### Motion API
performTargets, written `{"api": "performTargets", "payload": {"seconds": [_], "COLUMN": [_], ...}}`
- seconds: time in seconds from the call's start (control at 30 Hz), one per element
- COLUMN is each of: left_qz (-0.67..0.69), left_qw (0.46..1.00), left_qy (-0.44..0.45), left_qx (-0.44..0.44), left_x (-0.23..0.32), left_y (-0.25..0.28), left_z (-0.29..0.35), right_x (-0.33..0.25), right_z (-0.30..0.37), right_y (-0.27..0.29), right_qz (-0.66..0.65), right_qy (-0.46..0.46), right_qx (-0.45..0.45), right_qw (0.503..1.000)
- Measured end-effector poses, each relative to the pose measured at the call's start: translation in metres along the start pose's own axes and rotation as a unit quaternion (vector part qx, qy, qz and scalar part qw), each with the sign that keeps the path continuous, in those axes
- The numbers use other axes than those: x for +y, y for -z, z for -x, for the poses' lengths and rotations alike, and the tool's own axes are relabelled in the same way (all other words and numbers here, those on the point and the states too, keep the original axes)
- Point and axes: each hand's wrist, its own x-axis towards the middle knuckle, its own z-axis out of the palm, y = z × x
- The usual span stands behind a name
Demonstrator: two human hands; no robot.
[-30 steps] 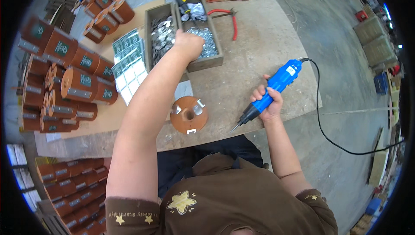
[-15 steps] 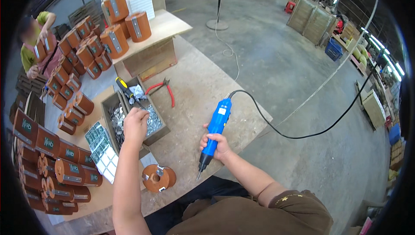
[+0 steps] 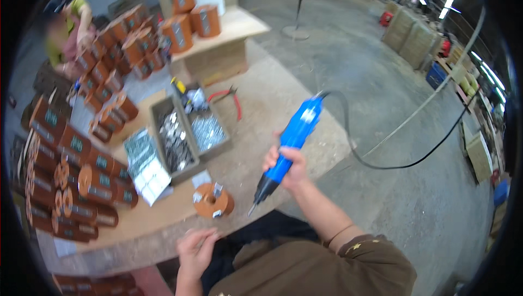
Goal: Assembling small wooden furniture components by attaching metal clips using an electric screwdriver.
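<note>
My right hand (image 3: 289,166) is wrapped round a blue electric screwdriver (image 3: 301,124), its black nose and bit pointing down and to the left. At the table's near edge my left hand (image 3: 196,249) is closed in a pinch; whatever its fingertips hold is too small and blurred to name. Just beyond that hand, an orange-brown spool (image 3: 210,204) with a centre hole and small metal clips stands on end. Behind the spool sits a grey two-part box (image 3: 192,161), with flat metal pieces (image 3: 177,138) in one compartment and small silvery screws (image 3: 208,131) in the other.
Stacks of orange-brown spools (image 3: 98,184) crowd the left side, beside green-and-white label sheets (image 3: 150,179). Red-handled pliers (image 3: 237,105) and a yellow-black screwdriver (image 3: 178,85) lie near the box. A black cord (image 3: 381,166) trails rightward. Another person (image 3: 71,34) works far left.
My left hand has come out of the screw compartment back to the table's near edge, fingers pinched. My right hand keeps hold of the electric screwdriver. The whole view has shifted slightly.
</note>
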Motion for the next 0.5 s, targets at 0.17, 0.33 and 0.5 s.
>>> {"api": "performTargets", "payload": {"seconds": [0.17,0.33,0.5], "left_qz": [0.032,0.165,0.197], "left_qw": [0.997,0.977,0.970], "left_qy": [-0.035,0.133,0.139], "left_qx": [-0.069,-0.026,-0.034], "left_x": [0.017,-0.001,-0.001], "left_y": [-0.029,-0.029,-0.027], "left_z": [-0.007,0.007,0.012], "right_x": [-0.006,0.004,0.009], "right_z": [0.015,0.020,0.028], "right_y": [-0.052,-0.056,-0.055], "right_qz": [0.033,0.026,0.044], "right_qy": [0.085,0.055,0.069], "right_qx": [-0.135,-0.179,-0.194], "right_qw": [0.987,0.982,0.978]}}
